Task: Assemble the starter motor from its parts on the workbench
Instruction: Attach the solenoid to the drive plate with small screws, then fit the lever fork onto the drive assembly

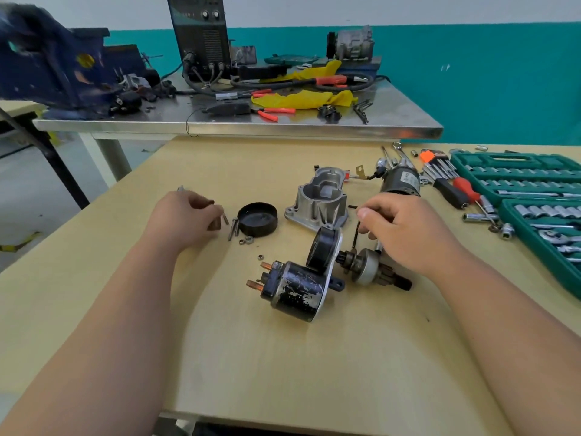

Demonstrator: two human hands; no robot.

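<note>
Wood bench point(251, 357), solenoid point(295, 287) between my hands; left hand point(184, 217) pinches a small bolt point(225, 218) beside the cap point(257, 219), right hand point(408, 231) pinches a thin black rod point(356, 236).

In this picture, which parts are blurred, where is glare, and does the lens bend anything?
Head view: the blue vise at top left is smeared; the steel table has a bright glare spot on its front edge; the wide lens stretches both forearms; the solenoid in the centre is sharp; shadows are soft.
</note>
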